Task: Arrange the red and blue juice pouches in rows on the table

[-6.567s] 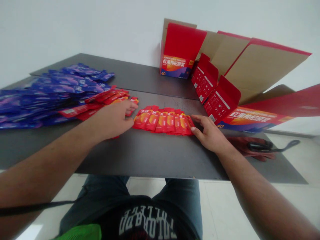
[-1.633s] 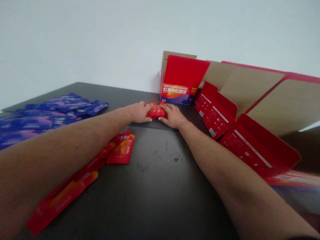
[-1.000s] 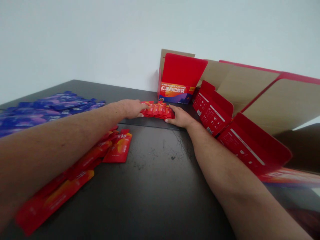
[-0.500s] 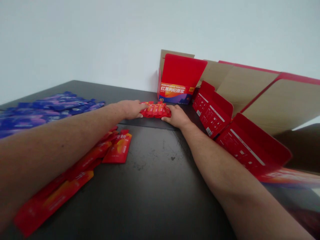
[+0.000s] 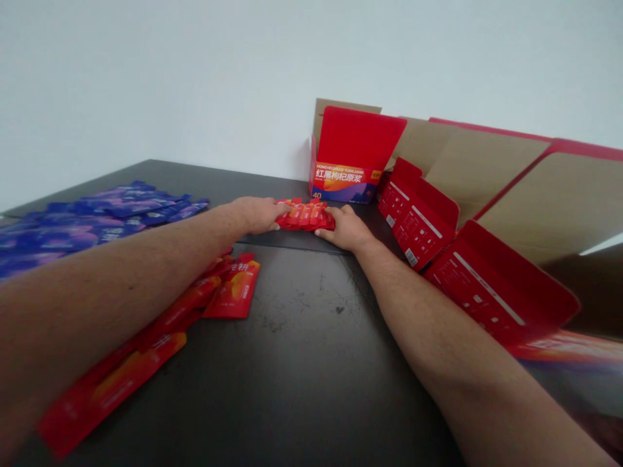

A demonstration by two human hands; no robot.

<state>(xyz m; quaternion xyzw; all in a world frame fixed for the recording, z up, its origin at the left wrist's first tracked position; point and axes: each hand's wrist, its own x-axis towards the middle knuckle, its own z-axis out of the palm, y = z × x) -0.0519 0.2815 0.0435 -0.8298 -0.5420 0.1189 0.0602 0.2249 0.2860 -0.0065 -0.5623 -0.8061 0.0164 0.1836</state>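
Observation:
Both my arms reach far across a dark table. A bundle of red sachets lies between my hands, just in front of an open red box at the wall. My left hand presses against the bundle's left end, fingers curled on it. My right hand closes on its right end. The sachets overlap one another in a tight row.
More red sachets trail under my left forearm toward the near left. A pile of blue sachets covers the far left. Several open red cartons with brown flaps line the right side.
Since the earliest frame the spread row of red sachets has been squeezed into a bundle and moved far forward to the open box. In the last second my hands only shifted slightly on it.

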